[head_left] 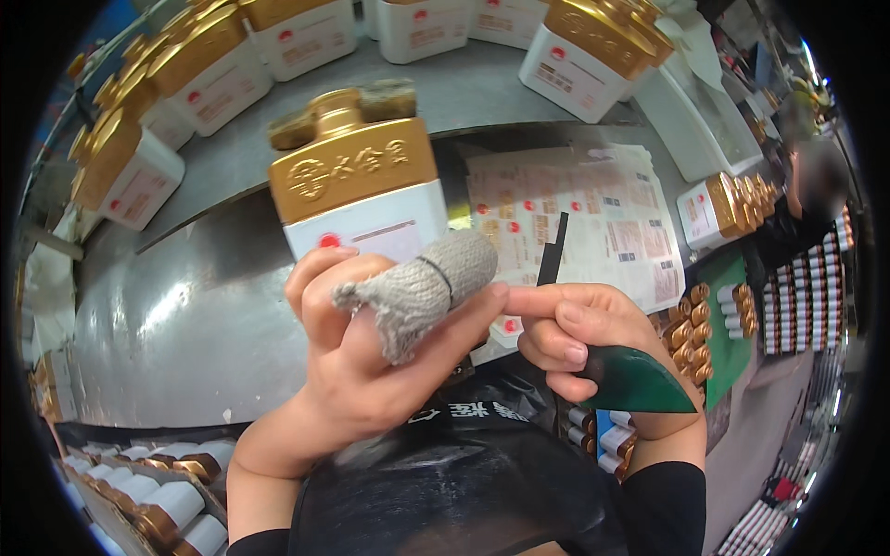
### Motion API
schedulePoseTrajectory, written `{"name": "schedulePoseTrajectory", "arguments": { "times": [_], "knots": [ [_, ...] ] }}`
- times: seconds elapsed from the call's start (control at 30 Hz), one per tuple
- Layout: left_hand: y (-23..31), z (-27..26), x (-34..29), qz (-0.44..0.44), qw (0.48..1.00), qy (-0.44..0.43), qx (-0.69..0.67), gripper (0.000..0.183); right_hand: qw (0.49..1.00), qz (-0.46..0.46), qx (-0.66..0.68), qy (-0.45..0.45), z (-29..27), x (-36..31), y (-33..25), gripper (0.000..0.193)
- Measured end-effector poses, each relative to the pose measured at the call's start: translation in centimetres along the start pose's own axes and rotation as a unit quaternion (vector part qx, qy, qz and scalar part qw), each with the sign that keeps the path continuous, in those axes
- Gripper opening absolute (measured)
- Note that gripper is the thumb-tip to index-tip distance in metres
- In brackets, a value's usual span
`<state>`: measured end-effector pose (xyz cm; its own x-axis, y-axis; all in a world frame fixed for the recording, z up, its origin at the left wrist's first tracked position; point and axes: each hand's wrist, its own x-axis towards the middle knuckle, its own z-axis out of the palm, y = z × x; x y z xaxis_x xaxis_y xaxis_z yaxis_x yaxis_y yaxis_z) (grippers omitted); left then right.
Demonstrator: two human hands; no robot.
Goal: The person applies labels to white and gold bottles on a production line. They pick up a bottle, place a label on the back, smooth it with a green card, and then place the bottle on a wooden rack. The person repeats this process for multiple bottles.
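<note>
My left hand [357, 371] is raised in front of a white bottle with a gold embossed shoulder [357, 176]. One of its fingers wears a grey knitted finger cover [426, 278] tied with a dark band. The covered finger and thumb are stretched out, while the other fingers bend loosely near the bottle, with nothing seen in them. My right hand [593, 338] has its fingers curled round a dark green scraper blade [640, 380]. Its index finger points left and meets my left thumb tip. Any small item between these tips cannot be made out.
Beside the bottle lies a printed label sheet [612, 222] with a black strip [553, 250] on it. More gold-topped bottles [306, 37] line the bench's back edge. A white bin [695, 120] stands back right. Bottles in trays [167, 500] sit lower left. Someone [816, 195] works at the far right.
</note>
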<state>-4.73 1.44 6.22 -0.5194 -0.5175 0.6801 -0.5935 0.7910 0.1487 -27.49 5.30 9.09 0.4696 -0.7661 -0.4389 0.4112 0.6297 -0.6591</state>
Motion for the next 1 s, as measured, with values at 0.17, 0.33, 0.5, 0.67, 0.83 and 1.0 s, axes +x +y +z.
{"name": "schedulePoseTrajectory", "arguments": {
  "times": [0.17, 0.33, 0.5, 0.67, 0.83, 1.0],
  "knots": [
    [-0.8, -0.8, -0.7, -0.082, 0.992, 0.020, -0.092, 0.031, 0.998, -0.002, -0.060, -0.017, 2.0, 0.4, -0.4, 0.045],
    [-0.8, -3.1, -0.2, -0.343, 0.743, 0.003, -0.575, 0.032, 0.941, -0.172, -0.284, 0.060, 2.8, 1.5, -0.3, 0.036],
    [0.1, -4.1, 0.5, -0.383, 0.635, 0.064, -0.668, 0.047, 0.937, -0.223, -0.267, 0.009, 3.7, 4.5, -1.0, 0.029],
    [-0.9, -4.1, 0.5, -0.410, 0.606, 0.092, -0.675, 0.048, 0.939, -0.220, -0.265, 0.008, 4.6, 6.2, -1.9, 0.013],
    [-3.9, -3.6, -0.2, -0.360, 0.733, 0.067, -0.574, 0.045, 0.876, -0.291, -0.384, 0.031, 5.9, 8.6, -4.7, 0.012],
    [-8.2, -2.3, 0.7, -0.360, 0.834, 0.092, -0.408, 0.036, 0.753, -0.344, -0.559, 0.051, 6.1, 13.7, -7.8, 0.015]
  ]
}}
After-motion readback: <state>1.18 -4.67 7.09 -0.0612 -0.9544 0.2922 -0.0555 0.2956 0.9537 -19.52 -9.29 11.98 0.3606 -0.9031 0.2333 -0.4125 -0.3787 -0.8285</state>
